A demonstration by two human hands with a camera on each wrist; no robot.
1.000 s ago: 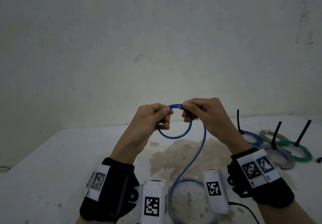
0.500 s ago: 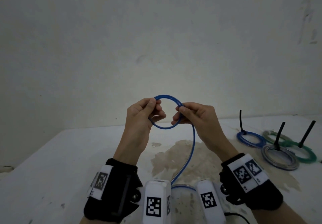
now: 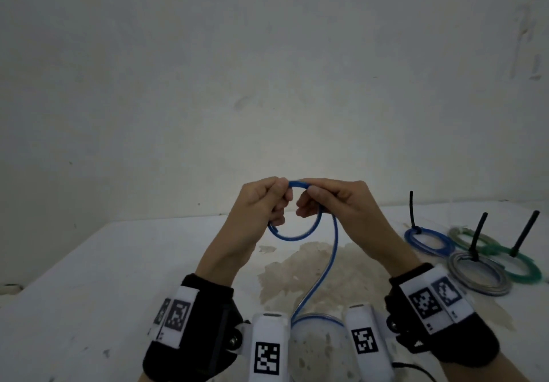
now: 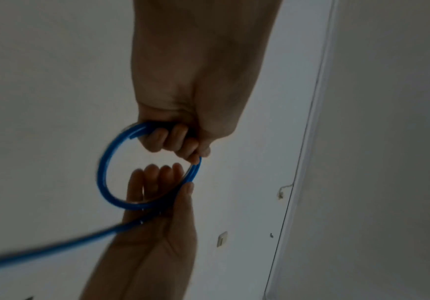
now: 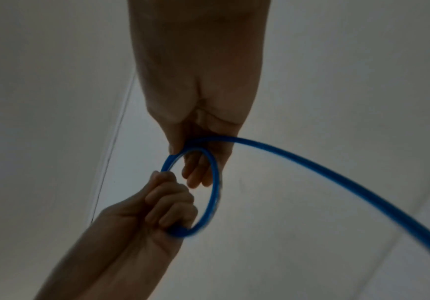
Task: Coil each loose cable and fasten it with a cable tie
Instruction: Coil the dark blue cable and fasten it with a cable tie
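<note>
A blue cable point(image 3: 297, 236) is wound into a small coil held up above the white table point(image 3: 89, 277). My left hand point(image 3: 264, 200) grips the coil's left side with curled fingers point(image 4: 172, 140). My right hand point(image 3: 329, 200) pinches the coil's upper right between thumb and fingers point(image 5: 196, 172). The loose tail point(image 3: 323, 271) hangs from the right hand down to the table and curves between my wrists. In the left wrist view the coil point(image 4: 106, 162) shows two turns. The right wrist view shows the coil point(image 5: 215, 188) edge-on and the tail point(image 5: 336, 178) running off right.
Four tied coils lie at the right of the table, each with a black cable tie standing up: a blue one point(image 3: 429, 240), a grey one point(image 3: 478, 274), and two green ones point(image 3: 525, 268). A brownish stain point(image 3: 315, 265) marks the table's middle. A plain wall point(image 3: 267, 84) stands behind.
Both hands rose and turned the coil half a second ago, then came back down and closer together at its top. The tail hangs a little shorter over the table.
</note>
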